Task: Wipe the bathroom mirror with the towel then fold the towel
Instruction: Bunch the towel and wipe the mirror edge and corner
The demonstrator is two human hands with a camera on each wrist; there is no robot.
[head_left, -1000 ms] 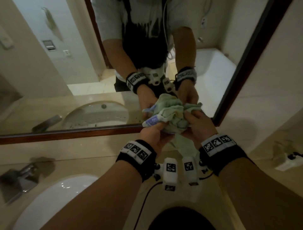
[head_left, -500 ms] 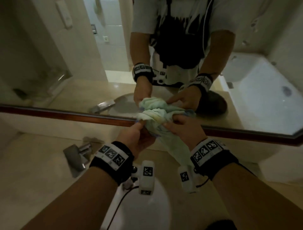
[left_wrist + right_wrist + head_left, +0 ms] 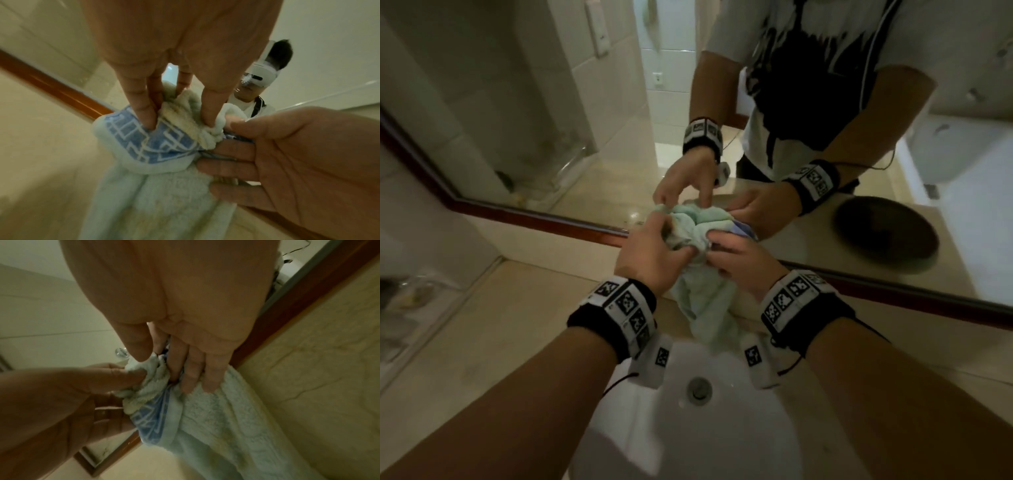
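Nearest us, a white sink (image 3: 722,428) sits in the beige surface (image 3: 493,329) directly below our forearms; a moment ago the sink lay off to the lower left, so our view has shifted sideways along the surface. Above the sink, both hands hold the pale green towel (image 3: 705,305) bunched between them. The left hand (image 3: 650,253) pinches its top folds with fingertips and thumb. The right hand (image 3: 739,263) curls its fingers into the bundle from the other side. Over the last second the bundle has loosened, and a longer tail now hangs toward the sink. We judge the hands are hunting for an edge or corner to open the towel out.

Behind the hands runs the mirror (image 3: 551,137) with its brown frame, showing our reflection.

We cannot tell whether the glass has been wiped. The towel's corners are buried in the folds, and its blue patterned band (image 3: 152,141) shows clearly only in the wrist views.
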